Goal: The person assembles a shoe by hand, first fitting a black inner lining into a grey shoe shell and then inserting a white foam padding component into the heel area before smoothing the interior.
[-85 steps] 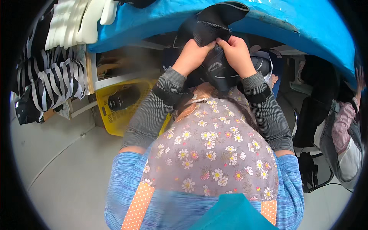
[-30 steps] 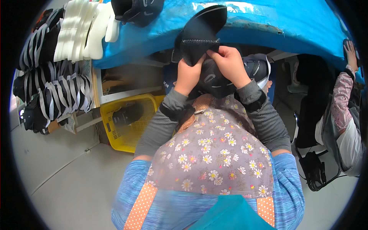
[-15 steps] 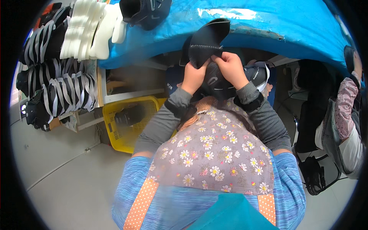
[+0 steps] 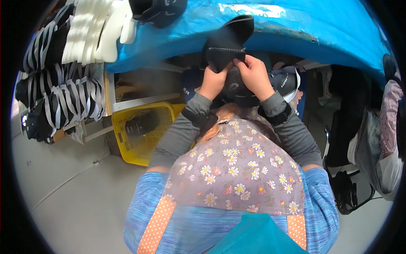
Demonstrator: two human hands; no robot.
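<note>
Between my two hands, in front of my lap, is a black shoe upper (image 4: 230,38) with a line of pale zigzag stitching across it. My left hand (image 4: 212,82) pinches its lower edge with thumb and fingers. Close beside it my right hand (image 4: 256,76) grips the same edge, the two thumbs nearly touching. The rest of the fingers are partly hidden behind the fabric. More black shoe uppers (image 4: 237,91) with pale logos lie on my lap below the hands, and another with a white edge (image 4: 289,84) is right of my right wrist.
A blue-covered table (image 4: 296,19) curves ahead, with dark uppers (image 4: 163,12) on it. At left, stacked white foam sole shapes (image 4: 86,31) and rows of black-and-grey uppers (image 4: 74,101) fill a rack. A yellow basket (image 4: 122,139) holds a dark piece. A co-worker's sleeve (image 4: 390,114) shows at right.
The held shoe upper has tipped slightly, its stitched part now a little lower and flatter. Both hands keep their pinch. The co-worker's arm at right has shifted slightly.
</note>
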